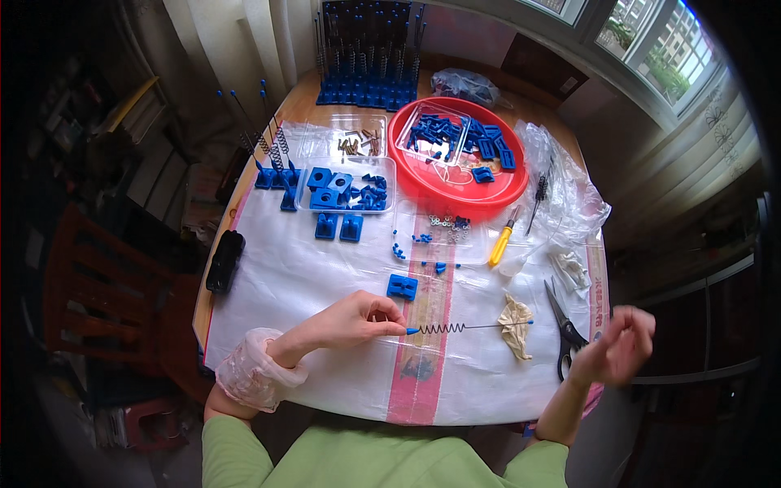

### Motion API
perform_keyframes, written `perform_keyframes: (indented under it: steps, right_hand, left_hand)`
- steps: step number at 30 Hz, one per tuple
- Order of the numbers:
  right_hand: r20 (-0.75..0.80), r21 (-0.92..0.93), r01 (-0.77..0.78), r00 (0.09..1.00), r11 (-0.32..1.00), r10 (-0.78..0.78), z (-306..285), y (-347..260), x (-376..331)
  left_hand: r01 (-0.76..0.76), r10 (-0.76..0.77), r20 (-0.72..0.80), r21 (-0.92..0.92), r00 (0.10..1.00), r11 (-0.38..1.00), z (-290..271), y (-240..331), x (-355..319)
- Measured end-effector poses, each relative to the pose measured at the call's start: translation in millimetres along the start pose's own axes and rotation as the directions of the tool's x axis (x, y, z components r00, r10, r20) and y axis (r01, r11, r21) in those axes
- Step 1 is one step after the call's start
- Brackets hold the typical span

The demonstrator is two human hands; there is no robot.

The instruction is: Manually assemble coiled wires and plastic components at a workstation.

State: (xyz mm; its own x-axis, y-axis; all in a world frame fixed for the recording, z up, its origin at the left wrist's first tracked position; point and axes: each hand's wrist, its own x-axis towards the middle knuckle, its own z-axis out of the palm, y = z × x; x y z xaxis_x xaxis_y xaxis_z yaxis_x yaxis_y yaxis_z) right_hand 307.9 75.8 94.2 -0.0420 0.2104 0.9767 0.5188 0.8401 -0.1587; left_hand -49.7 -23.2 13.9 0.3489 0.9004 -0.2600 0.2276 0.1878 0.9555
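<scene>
My left hand [364, 316] pinches the blue tip of a thin dark rod with a coiled spring [442, 328] on it. The rod lies level toward the right, with a small blue bead at its far end. Loosely curled, my right hand [616, 348] is raised at the right, beside the black-handled scissors [569, 329]. Motion smears its fingers, and whether they hold anything does not show. A blue plastic base [402, 286] sits just beyond the left hand. Below the rod's right end lies a crumpled beige cloth [514, 325].
Farther back stand a red basin [455, 196] of blue parts, a clear tray [346, 204] of blue pieces and a tray of brass pins [358, 145]. A yellow screwdriver [500, 246] lies at the right, a black case [225, 262] at the left. Rows of spring-rod stands [368, 91] fill the back.
</scene>
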Motion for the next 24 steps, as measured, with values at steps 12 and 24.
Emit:
perform_keyframes:
  steps: [12,24]
  right_hand:
    - [0.91,0.261,-0.866,0.369,0.427,0.192,59,-77,-45]
    - [0.936,0.184,-0.983,0.18,0.015,0.301,94,-91,-44]
  left_hand:
    - [-0.065,0.136,0.116,-0.478,0.984,0.876,18,-6,9]
    - [-0.198,0.189,-0.08,-0.604,0.979,0.772,27,-16,14]
